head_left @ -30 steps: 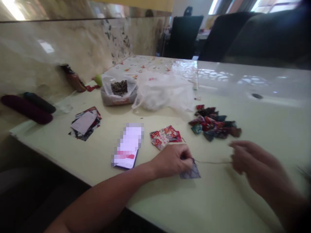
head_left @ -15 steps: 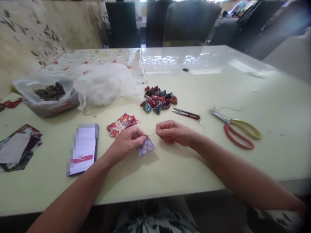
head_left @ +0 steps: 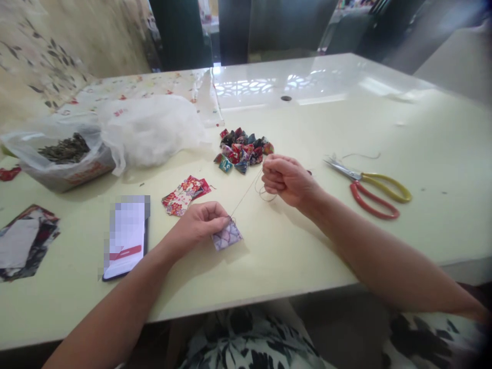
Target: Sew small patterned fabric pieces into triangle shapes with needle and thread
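Between thumb and fingers, my left hand (head_left: 205, 219) pinches a small lilac patterned fabric piece (head_left: 227, 236) by its upper corner, just above the table. A thin thread (head_left: 246, 192) runs taut from that corner up to my right hand (head_left: 284, 177). The right hand is closed in a pinch on the thread; whether a needle is in the fingers cannot be made out. A loose loop of thread hangs under the right hand. Behind my left hand lie flowered red and white fabric pieces (head_left: 183, 195). Beyond my right hand sits a heap of small stuffed fabric pouches (head_left: 240, 152).
Pliers (head_left: 359, 177) with red and yellow handles lie at right. Thread snips are mostly hidden behind my right hand. A phone (head_left: 126, 236) lies left, beside dark fabric scraps (head_left: 28, 241). Plastic bags, one with dried plant bits (head_left: 65, 148), one with white stuffing (head_left: 154, 128), stand behind.
My right hand has moved up and away from the fabric, drawing out a longer stretch of thread. The left hand still grips the fabric. The whole view has shifted slightly.
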Available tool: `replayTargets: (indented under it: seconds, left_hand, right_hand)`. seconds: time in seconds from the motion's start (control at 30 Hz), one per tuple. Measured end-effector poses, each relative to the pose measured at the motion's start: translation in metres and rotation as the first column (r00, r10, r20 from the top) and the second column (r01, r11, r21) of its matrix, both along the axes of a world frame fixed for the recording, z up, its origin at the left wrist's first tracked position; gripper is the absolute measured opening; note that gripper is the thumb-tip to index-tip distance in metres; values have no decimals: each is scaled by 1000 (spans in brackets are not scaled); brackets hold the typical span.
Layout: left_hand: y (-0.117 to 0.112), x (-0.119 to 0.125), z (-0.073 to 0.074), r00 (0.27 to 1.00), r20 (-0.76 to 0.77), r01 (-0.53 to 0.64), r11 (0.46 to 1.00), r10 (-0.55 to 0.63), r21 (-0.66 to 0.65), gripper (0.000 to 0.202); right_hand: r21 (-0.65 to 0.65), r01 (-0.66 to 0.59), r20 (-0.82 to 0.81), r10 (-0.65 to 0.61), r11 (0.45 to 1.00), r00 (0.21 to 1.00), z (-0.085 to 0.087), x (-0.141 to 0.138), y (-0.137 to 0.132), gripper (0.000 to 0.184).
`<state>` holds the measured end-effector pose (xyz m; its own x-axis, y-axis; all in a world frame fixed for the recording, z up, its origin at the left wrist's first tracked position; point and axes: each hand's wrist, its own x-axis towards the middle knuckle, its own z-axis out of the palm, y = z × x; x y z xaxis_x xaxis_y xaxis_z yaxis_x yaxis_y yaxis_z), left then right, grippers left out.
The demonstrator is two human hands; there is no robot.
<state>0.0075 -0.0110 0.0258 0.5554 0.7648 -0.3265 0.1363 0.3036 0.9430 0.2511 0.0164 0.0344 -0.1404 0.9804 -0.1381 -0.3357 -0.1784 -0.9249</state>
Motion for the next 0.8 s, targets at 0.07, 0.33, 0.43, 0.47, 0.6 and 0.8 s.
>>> replayTargets:
  seconds: [0.07,0.33,0.43,0.47,0.6,0.8]
  left_hand:
    - [0,1,0,1000,5,14,1000,-14,-14,28]
    - [-1,-1,0,998,27,62,997,-61,-40,27]
    - [-1,-1,0,998,40,51,998,-50,-38,25]
    - [-1,-1,0,999,42,34,999,-33,-29,24]
    - [0,0,-2,994,36,-104,993,102,49,23]
    - [-2,-1,-2,985,12,-170,973,170,155,21]
  right_hand:
    - [25,52,8,-53,998,999,1,6,4,36]
    - [117,246,19,-250,962,968,-5,20,14,33]
    - [174,280,140,-305,944,942,-4,17,12,30]
    - [202,278,192,-316,939,929,-3,14,10,28]
    - [165,46,402,-110,985,909,-2,0,-3,25]
    - [-1,-394,450,352,919,821,-11,-38,-34,34]
